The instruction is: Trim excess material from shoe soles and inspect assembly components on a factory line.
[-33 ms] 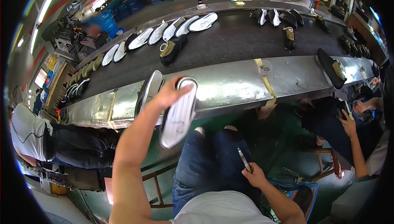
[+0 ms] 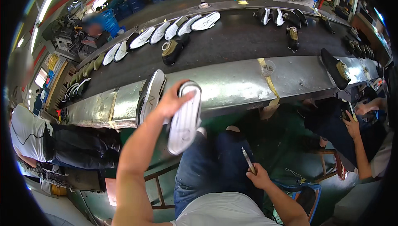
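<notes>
My left hand grips a shoe by its upper end, with the white sole turned up; it hangs in front of the bench edge, above my lap. Beside it, another dark shoe with a white sole leans on the metal ledge, apart from my hand. My right hand rests low near my right thigh, its fingers closed on a slim, silvery pen-like tool with its tip pointing up and away. Whether it is a pen or a blade I cannot make out.
Beyond the metal ledge, a dark conveyor belt carries a row of white-soled shoes and several dark shoes. A small clear cup and a black shoe sit on the ledge. Other people work at both sides and across the belt.
The shoe in my left hand has shifted slightly down and to the right. My right hand and the pen-like tool have barely moved.
</notes>
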The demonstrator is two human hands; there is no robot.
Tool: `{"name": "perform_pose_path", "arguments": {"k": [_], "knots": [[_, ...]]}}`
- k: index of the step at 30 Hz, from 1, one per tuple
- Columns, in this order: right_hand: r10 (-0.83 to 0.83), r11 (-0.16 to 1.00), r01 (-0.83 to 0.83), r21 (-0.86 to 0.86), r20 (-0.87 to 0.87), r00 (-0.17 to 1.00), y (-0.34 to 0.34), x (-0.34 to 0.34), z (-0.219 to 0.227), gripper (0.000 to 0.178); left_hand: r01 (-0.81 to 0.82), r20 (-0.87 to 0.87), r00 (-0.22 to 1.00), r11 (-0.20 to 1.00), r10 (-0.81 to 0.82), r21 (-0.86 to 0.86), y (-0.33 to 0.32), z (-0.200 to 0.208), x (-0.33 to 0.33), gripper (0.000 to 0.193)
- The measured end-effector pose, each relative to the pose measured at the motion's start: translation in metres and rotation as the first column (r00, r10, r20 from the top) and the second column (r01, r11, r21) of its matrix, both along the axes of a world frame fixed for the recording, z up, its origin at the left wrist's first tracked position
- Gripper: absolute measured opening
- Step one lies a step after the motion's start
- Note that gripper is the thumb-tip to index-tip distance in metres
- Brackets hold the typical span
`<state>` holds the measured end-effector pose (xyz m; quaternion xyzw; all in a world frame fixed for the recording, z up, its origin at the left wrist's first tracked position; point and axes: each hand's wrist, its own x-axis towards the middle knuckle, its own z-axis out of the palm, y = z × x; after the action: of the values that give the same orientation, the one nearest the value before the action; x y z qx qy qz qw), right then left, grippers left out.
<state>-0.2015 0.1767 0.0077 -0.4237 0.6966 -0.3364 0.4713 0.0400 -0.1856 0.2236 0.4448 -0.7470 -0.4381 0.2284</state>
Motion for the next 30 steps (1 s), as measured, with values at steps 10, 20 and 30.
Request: {"name": "perform_pose_path", "arguments": {"k": [10,20,30], "knots": [[0.338,0.94,-0.338,-0.045,-0.018,0.941,-0.022,0.014,0.128,0.027,0.129,-0.391,0.916,0.988,-0.085,0.09,0.193,-0.138,0.026,0.071],[0.187,0.907,-0.402,0.126,0.735,0.651,-0.062,0.039,0.144,0.033,0.177,-0.148,0.972,0.983,-0.182,-0.045,0.186,-0.128,0.048,0.06],[0.393,0.829,-0.487,-0.274,-0.334,0.857,-0.097,0.056,0.049,0.025,0.006,-0.385,0.919,0.974,0.084,0.226,0.172,-0.171,0.054,0.043]]}}
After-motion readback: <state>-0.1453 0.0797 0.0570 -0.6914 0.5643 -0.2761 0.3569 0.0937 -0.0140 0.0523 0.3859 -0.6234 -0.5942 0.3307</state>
